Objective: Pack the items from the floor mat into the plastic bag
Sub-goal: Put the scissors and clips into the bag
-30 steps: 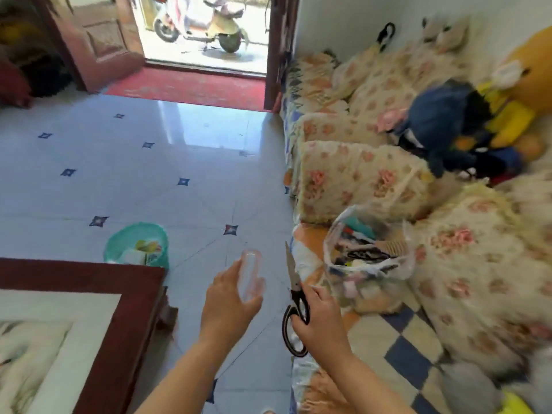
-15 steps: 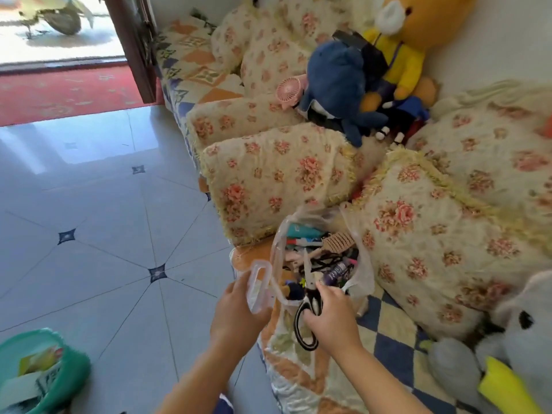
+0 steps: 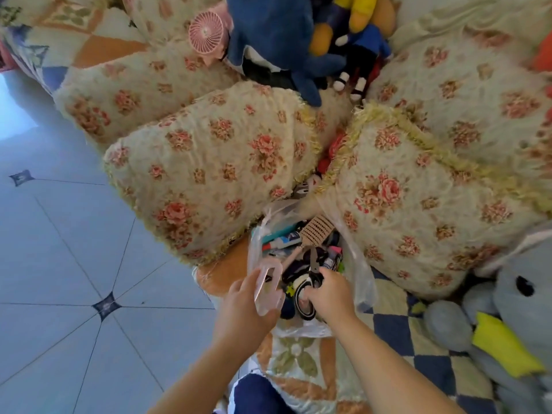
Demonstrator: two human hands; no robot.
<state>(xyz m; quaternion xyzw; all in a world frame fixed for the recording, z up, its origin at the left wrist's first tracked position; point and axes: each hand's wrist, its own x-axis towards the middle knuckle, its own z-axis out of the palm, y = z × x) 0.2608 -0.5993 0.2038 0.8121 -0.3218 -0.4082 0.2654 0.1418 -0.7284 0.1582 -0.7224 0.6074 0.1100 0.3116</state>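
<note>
From the head camera, the left hand point(image 3: 243, 309) grips a clear plastic case point(image 3: 268, 291) at the near rim of the plastic bag point(image 3: 363, 276). The right hand point(image 3: 330, 295) curls round the handles of the scissors point(image 3: 313, 261), with the blades pointing into the open bag. The bag sits on the patterned mat point(image 3: 298, 354) between floral cushions point(image 3: 209, 168).

The plastic bag point(image 3: 363, 282) sits on the mat point(image 3: 298, 360) before us, between the left pillow point(image 3: 209, 168) and the right pillow point(image 3: 403, 198). A brush point(image 3: 316, 228) lies in the bag. Over its mouth our left hand point(image 3: 242, 306) holds a case point(image 3: 268, 289), left of the scissors point(image 3: 313, 273) in our right hand point(image 3: 331, 294). The floor point(image 3: 74, 264) lies left of the mat; plush toys point(image 3: 277, 31) sit behind the pillows.
</note>
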